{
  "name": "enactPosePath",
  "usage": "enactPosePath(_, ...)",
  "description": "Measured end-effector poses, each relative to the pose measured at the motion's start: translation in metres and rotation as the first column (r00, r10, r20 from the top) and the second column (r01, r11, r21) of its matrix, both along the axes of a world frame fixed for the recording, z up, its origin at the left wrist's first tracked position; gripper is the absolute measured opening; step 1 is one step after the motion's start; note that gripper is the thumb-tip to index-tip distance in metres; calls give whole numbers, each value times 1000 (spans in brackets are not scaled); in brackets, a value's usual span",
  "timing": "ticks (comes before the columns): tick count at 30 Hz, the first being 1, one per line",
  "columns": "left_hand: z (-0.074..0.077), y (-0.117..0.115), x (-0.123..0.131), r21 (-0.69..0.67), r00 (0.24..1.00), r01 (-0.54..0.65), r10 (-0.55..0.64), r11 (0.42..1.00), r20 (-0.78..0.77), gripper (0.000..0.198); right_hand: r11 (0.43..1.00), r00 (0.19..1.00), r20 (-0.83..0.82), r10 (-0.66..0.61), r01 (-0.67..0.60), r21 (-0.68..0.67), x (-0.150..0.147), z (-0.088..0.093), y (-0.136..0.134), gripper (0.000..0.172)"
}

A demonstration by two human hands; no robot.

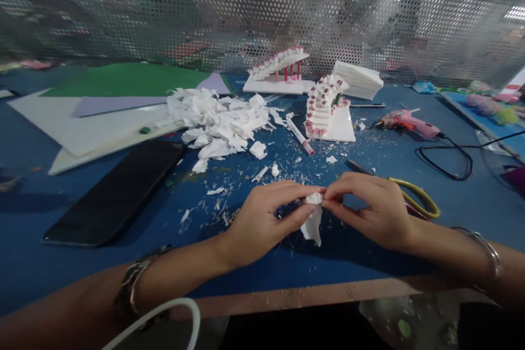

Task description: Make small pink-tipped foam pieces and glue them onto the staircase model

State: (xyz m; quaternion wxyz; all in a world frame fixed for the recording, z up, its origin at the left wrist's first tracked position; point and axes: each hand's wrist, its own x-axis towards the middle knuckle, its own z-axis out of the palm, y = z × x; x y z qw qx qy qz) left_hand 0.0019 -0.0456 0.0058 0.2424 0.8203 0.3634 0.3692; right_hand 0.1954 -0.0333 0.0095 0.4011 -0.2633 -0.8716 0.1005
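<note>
My left hand (262, 221) and my right hand (369, 208) meet over the blue table (82, 262) near its front edge. Both pinch one small piece of crumpled white tissue paper (312, 224), which hangs down between the fingertips. Each wrist wears a metal bracelet. Yellow-handled scissors (414, 197) lie just behind my right hand.
A heap of torn white paper (217, 120), a pen (301, 136) and two white foam models (324, 109) lie further back. A black phone (118, 191) rests at left, beside foam sheets (82, 126). A pink glue gun (410, 122) with a black cord sits at right. A perforated screen closes off the rear.
</note>
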Motion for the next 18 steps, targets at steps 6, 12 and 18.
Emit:
enactPosePath(6,5,-2,5,-224,991,-53,78,973,106,16,986,997,49,56,-63,155,1,-2,-1,8)
enactPosePath(12,7,1,-1,-161,989,-69,88,984,115,16,979,993,97,-72,52,199,16,30,7,5)
enactPosePath(18,8,4,-7,18,992,31,-33,999,123,21,709,625,351,-697,671,215,110,46,57,13)
